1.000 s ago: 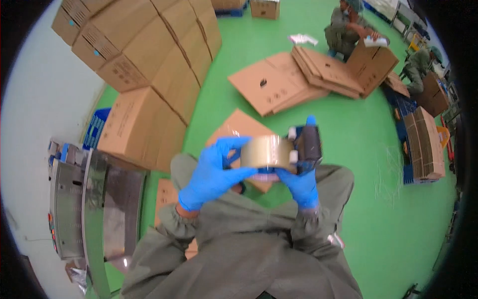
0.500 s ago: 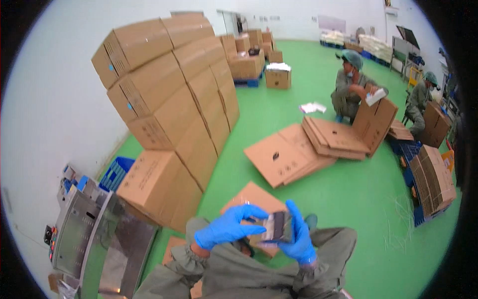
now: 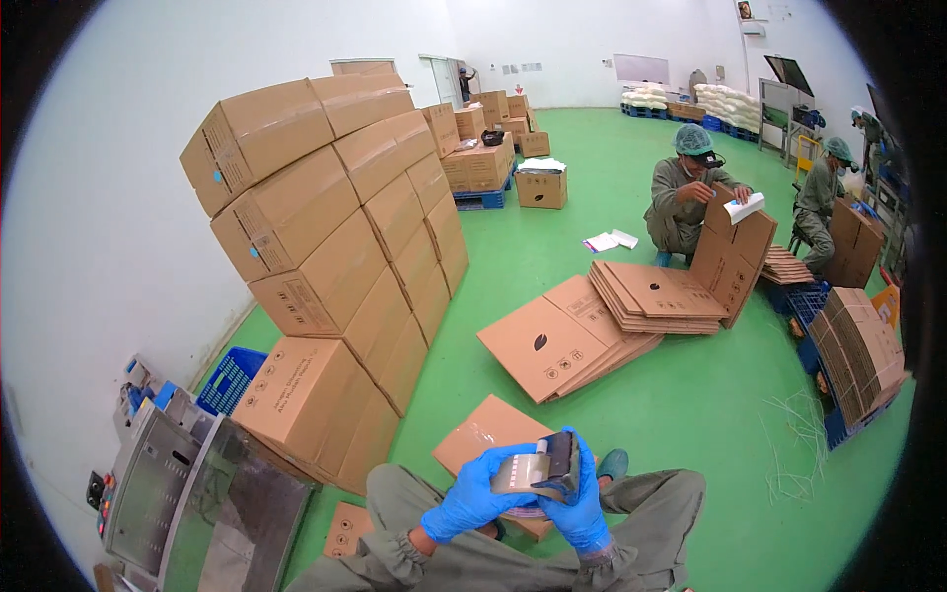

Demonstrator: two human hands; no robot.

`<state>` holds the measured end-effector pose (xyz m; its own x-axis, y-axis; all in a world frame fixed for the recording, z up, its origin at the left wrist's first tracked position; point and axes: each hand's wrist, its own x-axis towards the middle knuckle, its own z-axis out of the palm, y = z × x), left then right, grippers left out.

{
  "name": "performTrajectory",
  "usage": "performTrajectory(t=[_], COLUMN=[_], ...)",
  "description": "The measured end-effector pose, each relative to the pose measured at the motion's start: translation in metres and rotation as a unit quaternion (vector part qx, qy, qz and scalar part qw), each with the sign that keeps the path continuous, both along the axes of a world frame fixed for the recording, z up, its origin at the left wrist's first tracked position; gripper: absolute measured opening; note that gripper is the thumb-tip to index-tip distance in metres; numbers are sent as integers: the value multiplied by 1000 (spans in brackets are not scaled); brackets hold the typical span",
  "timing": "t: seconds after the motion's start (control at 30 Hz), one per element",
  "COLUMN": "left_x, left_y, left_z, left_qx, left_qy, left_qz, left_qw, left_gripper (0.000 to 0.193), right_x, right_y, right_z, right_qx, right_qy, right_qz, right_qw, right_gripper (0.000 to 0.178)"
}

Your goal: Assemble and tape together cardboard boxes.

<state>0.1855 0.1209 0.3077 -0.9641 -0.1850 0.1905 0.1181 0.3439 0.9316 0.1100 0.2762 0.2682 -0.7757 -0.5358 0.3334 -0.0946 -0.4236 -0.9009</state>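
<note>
Between my hands, over my lap, is a small dark block-shaped device (image 3: 561, 462) with a shiny grey curved plate that has light marks along it. I cannot make out its exact kind. My left hand (image 3: 467, 505), in a blue glove, is closed on the plate side. My right hand (image 3: 584, 515), gloved the same, wraps round the dark side from below and behind, so some of its fingers are hidden. Just beyond and partly under them lies a taped brown carton (image 3: 483, 434) on the floor between my legs.
Stacked closed cartons (image 3: 340, 222) form a wall at the left. A metal machine (image 3: 163, 483) stands near left beside a blue crate (image 3: 230, 381). Flat cartons (image 3: 552, 340) lie ahead. A crouching co-worker (image 3: 679, 202) handles a carton; strapped cardboard (image 3: 856, 350) sits on a pallet at right.
My left fingers, apart beside the device before, now close on its plate side. The device has tilted and risen slightly. My view has tipped upward a little.
</note>
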Motion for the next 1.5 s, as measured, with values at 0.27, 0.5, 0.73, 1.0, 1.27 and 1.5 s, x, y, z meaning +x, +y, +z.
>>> performTrajectory(t=[0.27,0.5,0.73,1.0,1.27,1.5], left_x=[-1,4,12,8,1,1], left_y=[-8,-35,-42,-40,-44,-50], left_z=[-16,1,-3,16,22,22], left_qx=[34,299,237,103,138,104], left_qy=[63,132,-88,-220,-267,-267], left_qz=[-32,262,111,-80,-82,-73], left_qw=[997,908,961,967,950,955], left_gripper=[67,31,13,29,25,17], right_x=[-1,2,0,-5,-7,-11], right_y=[9,10,10,21,25,24], right_z=[-1,0,4,-19,-26,-3], right_qx=[-7,-51,-14,57,82,110], right_qy=[-50,-58,28,36,3,105], right_qz=[-11,11,40,59,86,102], right_qw=[999,997,999,996,993,983], right_gripper=[87,85,84,79,76,75])
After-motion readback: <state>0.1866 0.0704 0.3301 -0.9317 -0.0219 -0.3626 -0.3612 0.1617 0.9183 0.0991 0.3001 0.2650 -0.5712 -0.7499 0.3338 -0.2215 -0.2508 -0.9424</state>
